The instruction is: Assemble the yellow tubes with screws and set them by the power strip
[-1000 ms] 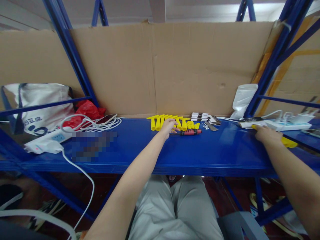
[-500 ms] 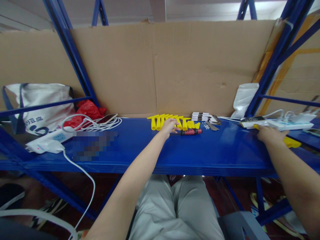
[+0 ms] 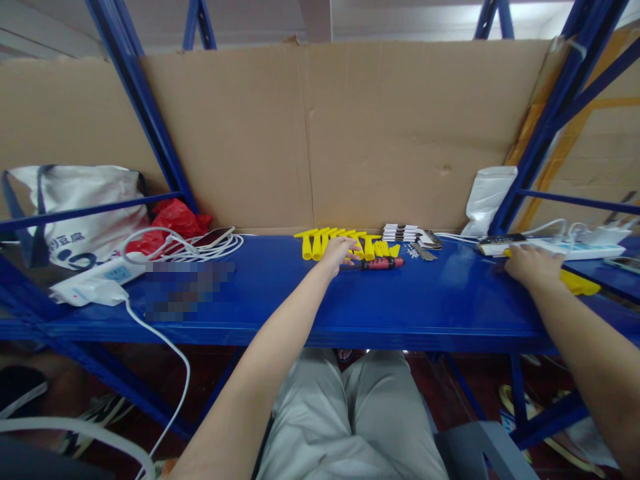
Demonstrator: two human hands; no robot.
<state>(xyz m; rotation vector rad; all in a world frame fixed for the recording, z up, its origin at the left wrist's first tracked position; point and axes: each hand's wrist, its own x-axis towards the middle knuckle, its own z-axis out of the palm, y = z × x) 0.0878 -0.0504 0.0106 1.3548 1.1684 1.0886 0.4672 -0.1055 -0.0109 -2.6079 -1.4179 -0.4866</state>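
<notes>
My left hand [image 3: 341, 253] rests over a row of yellow plastic T-shaped handles [image 3: 317, 247], its fingers apart and partly bent. Just right of its fingertips lies a red and black screwdriver [image 3: 383, 264]; whether they touch, I cannot tell. Smaller yellow pieces [image 3: 385, 249] sit behind the screwdriver, beside thin metal blades [image 3: 424, 252]. Far to the right, my right hand [image 3: 534, 265] is closed palm-down on the shelf. A bit of a yellow plastic piece [image 3: 508, 253] shows at its fingertips, the remainder hidden. More yellow plastic [image 3: 580, 283] lies behind its wrist.
Small white and black packs [image 3: 400, 233] stand against the cardboard panel [image 3: 380, 133]. A power strip [image 3: 590, 249] lies at right, another [image 3: 107, 275] at left with coiled white cable [image 3: 215, 250]. Blue posts [image 3: 150, 120] flank the blue shelf [image 3: 425, 300]. A cloth bag [image 3: 95, 207] sits left.
My right hand has shifted slightly left along the shelf, the yellow bit at its fingertips moving with it. My left hand has hardly moved.
</notes>
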